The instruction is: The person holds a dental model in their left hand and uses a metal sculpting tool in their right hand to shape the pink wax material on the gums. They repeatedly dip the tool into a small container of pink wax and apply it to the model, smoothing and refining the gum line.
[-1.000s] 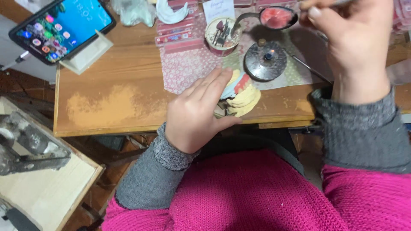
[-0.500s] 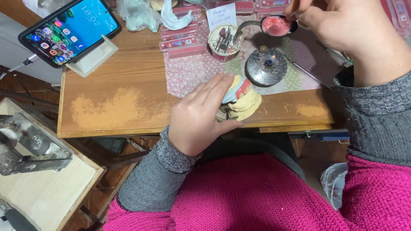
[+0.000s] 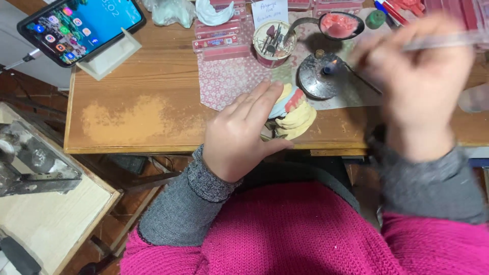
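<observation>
My left hand [image 3: 243, 137] is closed round the yellow dental model w/ pink wax [image 3: 294, 113], at the worktop [image 3: 147, 109] front edge. My right hand [image 3: 417, 81], blurred, grips a thin tool [image 3: 438, 42] above the small lit burner [image 3: 320, 76]. Cup of instruments [image 3: 273, 43] just behind, phone [image 3: 81, 26] far left.

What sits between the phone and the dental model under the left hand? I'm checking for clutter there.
In the head view, only bare wooden tabletop with a pale worn patch separates the phone on its white stand from the dental model under the left hand.
</observation>
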